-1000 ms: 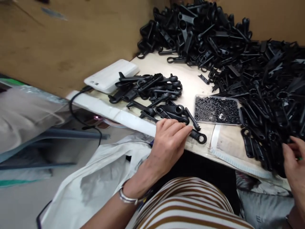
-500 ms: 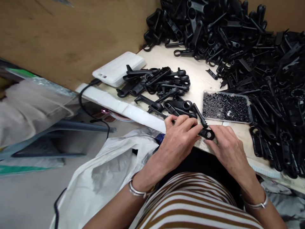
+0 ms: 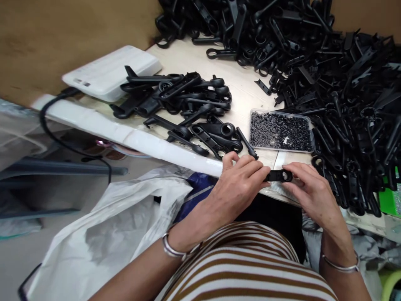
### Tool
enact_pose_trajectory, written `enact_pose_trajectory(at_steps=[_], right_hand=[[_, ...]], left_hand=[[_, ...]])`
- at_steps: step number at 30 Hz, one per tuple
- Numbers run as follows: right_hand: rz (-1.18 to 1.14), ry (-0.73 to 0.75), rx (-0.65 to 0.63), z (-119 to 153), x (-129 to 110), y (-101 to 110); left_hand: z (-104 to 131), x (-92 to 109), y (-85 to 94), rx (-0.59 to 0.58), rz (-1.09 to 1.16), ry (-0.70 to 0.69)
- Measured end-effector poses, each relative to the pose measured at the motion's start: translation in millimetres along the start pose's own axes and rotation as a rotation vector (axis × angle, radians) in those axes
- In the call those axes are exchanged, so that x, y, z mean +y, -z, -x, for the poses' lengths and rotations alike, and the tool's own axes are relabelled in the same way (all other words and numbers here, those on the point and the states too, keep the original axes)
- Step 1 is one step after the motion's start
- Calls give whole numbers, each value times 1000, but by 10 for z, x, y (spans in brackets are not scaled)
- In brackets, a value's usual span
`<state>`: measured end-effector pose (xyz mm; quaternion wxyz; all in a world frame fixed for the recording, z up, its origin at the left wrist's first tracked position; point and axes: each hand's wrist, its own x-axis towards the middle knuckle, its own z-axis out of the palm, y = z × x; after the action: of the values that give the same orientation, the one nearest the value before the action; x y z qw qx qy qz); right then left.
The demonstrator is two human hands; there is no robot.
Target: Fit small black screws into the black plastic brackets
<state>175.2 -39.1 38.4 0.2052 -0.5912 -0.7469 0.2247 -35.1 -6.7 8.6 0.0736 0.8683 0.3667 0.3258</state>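
Between my two hands, at the table's near edge, is a black plastic arm-like part (image 3: 276, 175) with a ring at its right end. My left hand (image 3: 239, 182) is closed around its left portion and hides much of it. The fingertips of my right hand (image 3: 308, 188) pinch the ring end. Just beyond my left fingers lies a slim black plastic piece (image 3: 247, 143). Past my hands sits a clear shallow box (image 3: 281, 149) filled with tiny dark pieces that look like screws, with a small white bit among them.
A small heap of black plastic parts (image 3: 175, 96) lies left of centre, beside a white power bank-like device (image 3: 112, 73) with a black cable (image 3: 46, 121). Large piles of black parts (image 3: 338, 83) cover the back and right. White padding (image 3: 125, 138) lines the front edge.
The view has turned so the table things sit further left and slightly higher. Both hands still hold the black part; its ring end now lies more level, with my right fingers on it.
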Motion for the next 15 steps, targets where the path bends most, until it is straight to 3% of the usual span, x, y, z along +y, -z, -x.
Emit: enact_pose_trajectory(at_steps=[3,7,11,15], right_hand=[[-205,-202,84,57,50,-15],[-714,-480,175,81,28,-80],[-960,-569,199,41,-44,-142],[-960,-578,191,26,-47,-122]], left_hand=[[-2,46,-75,106,54,-7],[-15,109,-132,198,122,-16],[-29,153,-149,246,174,-12],[-25,138,-145,248,206,-3]])
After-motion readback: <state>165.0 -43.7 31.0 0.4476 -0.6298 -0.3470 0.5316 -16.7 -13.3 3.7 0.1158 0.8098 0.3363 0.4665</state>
